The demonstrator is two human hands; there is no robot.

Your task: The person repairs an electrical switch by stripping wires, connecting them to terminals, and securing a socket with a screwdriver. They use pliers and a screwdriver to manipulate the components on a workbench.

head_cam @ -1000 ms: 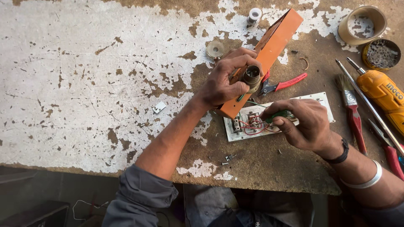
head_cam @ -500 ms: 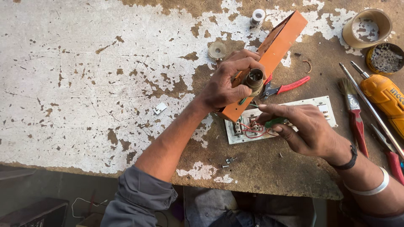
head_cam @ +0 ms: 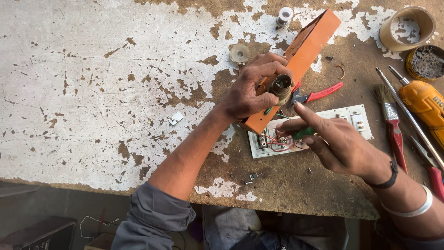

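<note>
Head view, looking down on a worn desk (head_cam: 92,69) with flaking white paint over brown board. Left hand (head_cam: 252,95) closed around an orange box (head_cam: 303,58), long and tilted, its far end pointing up toward the far right, its near end resting just above a white switch plate (head_cam: 319,127). Thumb and fingers of that hand also pinching a round metal fitting (head_cam: 281,86) at the box's side. Right hand (head_cam: 340,146) partly curled, gripping a green-handled tool (head_cam: 303,133), forefinger stretched out toward the fitting; tool tip hidden, so cannot tell what it touches. Switch plate lying flat on the desk, back side up, with red wires (head_cam: 277,143) showing at its left end. Red-handled pliers (head_cam: 319,95) lying just right of the box, partly under it. Further right, a paintbrush with a red handle (head_cam: 392,120), a long screwdriver (head_cam: 407,115) and a yellow power tool (head_cam: 423,104), side by side. At the far right corner, a roll of tape (head_cam: 407,28) and a small tin of bits (head_cam: 425,62). Small white spool (head_cam: 284,15) at the far edge, clear tape roll (head_cam: 239,53) just left of the box, a small metal clip (head_cam: 175,119) lying alone to the left, loose screws (head_cam: 249,177) near the front edge.
</note>
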